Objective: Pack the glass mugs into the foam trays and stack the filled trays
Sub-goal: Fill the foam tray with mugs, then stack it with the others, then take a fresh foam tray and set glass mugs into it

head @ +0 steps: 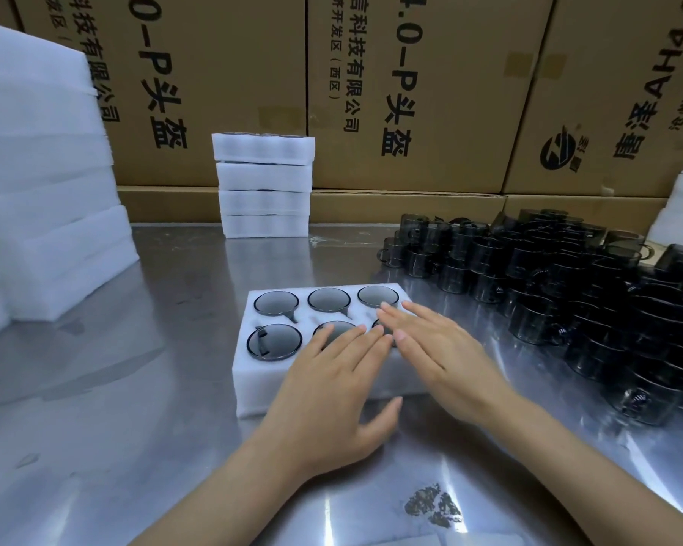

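Shiny metal table [115, 388] fills the frame, brown boxes [411, 92] behind. Bare room lies lower left. At the middle, a foam tray [241, 372] holds six glass mugs [275, 302]. Left hand [332, 392] and right hand [442, 348] lie flat on it, fingers straight, holding nothing. Loose mugs [568, 293] crowd the right; filled trays [264, 187] stack behind.

Even overhead light, glare streaks on steel table [143, 407], wide-angle edge bending

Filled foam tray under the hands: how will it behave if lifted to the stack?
The tray is thick white foam, so probably fairly stiff. Six glass mugs likely make it heavy for foam; it may sag under a one-edge grip. The mugs sit deep in their pockets, so tipping out seems unlikely if kept level.
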Demonstrator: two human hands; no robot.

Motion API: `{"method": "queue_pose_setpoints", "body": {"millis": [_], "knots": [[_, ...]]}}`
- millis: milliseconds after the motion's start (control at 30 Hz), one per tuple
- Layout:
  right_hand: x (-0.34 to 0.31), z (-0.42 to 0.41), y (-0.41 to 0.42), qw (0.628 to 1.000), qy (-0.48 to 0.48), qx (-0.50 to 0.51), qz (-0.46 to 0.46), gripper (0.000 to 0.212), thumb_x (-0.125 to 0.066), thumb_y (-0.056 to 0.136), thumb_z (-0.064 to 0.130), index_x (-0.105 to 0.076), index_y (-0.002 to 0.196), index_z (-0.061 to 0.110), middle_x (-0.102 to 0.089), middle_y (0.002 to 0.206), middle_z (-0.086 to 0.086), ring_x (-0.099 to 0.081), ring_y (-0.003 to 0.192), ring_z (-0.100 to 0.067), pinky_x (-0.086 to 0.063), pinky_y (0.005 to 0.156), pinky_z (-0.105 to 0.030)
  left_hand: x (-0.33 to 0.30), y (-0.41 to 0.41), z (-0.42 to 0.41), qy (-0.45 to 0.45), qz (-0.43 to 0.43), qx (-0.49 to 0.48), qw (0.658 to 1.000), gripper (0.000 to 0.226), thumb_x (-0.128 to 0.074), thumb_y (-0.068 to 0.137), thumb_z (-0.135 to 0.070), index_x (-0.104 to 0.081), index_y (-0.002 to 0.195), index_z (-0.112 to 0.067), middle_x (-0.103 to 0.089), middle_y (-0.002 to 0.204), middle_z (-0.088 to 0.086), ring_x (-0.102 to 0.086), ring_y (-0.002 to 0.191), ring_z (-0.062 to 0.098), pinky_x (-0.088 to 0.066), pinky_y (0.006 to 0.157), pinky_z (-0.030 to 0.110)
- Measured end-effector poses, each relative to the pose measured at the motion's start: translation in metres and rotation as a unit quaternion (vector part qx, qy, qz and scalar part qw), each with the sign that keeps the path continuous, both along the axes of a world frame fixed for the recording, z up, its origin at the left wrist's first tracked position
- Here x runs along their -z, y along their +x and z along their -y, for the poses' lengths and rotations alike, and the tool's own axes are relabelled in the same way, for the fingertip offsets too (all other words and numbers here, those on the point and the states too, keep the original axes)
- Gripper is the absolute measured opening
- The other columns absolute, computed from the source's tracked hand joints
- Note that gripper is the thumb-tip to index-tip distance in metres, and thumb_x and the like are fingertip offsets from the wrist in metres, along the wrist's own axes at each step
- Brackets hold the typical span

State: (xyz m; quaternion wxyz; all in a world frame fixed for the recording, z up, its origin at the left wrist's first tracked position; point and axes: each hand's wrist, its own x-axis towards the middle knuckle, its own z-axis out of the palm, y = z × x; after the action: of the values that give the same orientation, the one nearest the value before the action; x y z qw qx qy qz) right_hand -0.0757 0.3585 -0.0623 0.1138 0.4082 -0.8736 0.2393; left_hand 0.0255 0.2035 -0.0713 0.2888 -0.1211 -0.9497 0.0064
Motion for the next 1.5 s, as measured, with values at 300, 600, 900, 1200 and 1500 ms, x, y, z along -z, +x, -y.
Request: {"method": "queue_pose_setpoints", "body": {"millis": [300,600,900,1200,1500], "knots": [[-0.003,-0.007,-0.009,0.936,-0.226,0.103,0.249,0.043,-0.041,0.095,0.050,-0.055,0.129,0.028,-0.051,0.135,0.016,-0.042,0.128,-0.005,-0.025,0.111,-0.026,-0.004,0.023,0.035,0.145,-0.027,-0.062,0.987,0.063,-0.038,0.085,-0.049,-0.044,0.140,-0.019,-0.041,0.146,-0.008,-0.039,0.136,0.014,-0.016,0.113,0.035],[0.000,-0.005,-0.008,0.844,-0.234,-0.019,0.482,0.061,-0.057,0.066,0.083,-0.061,0.117,0.049,-0.065,0.117,0.022,-0.060,0.111,-0.001,-0.038,0.105,-0.035,-0.004,0.023,0.061,0.634,0.070,-0.091,0.765,0.041,-0.053,0.072,-0.054,-0.060,0.111,-0.045,-0.066,0.109,-0.026,-0.057,0.112,0.004,-0.041,0.100,0.033],[-0.001,0.038,-0.034,0.741,-0.375,0.027,0.557,0.036,-0.068,0.074,0.046,-0.062,0.109,0.051,-0.071,0.102,0.017,-0.069,0.087,-0.004,-0.057,0.068,-0.029,-0.013,-0.015,0.083,0.702,-0.023,-0.005,0.711,0.030,-0.057,0.090,-0.034,-0.057,0.114,-0.053,-0.061,0.112,-0.034,-0.053,0.107,-0.016,-0.040,0.090,0.018],[-0.074,0.126,-0.110,0.657,-0.503,0.056,0.558,0.016,-0.065,0.086,0.029,-0.064,0.102,0.026,-0.071,0.083,0.003,-0.067,0.078,-0.013,-0.054,0.053,-0.029,-0.013,-0.077,0.135,0.815,-0.065,-0.042,0.574,0.035,-0.033,0.099,-0.035,-0.058,0.119,-0.022,-0.062,0.121,0.001,-0.058,0.102,0.014,-0.038,0.088,0.032],[-0.193,0.260,-0.228,0.626,-0.583,0.002,0.519,0.043,-0.068,0.086,0.030,-0.047,0.121,0.018,-0.050,0.117,-0.012,-0.054,0.109,-0.031,-0.052,0.090,-0.048,0.008,-0.129,0.176,0.813,0.031,-0.035,0.580,0.033,-0.030,0.102,-0.011,-0.057,0.119,-0.005,-0.062,0.109,0.012,-0.045,0.065,0.013,-0.029,0.059,0.023]]}}
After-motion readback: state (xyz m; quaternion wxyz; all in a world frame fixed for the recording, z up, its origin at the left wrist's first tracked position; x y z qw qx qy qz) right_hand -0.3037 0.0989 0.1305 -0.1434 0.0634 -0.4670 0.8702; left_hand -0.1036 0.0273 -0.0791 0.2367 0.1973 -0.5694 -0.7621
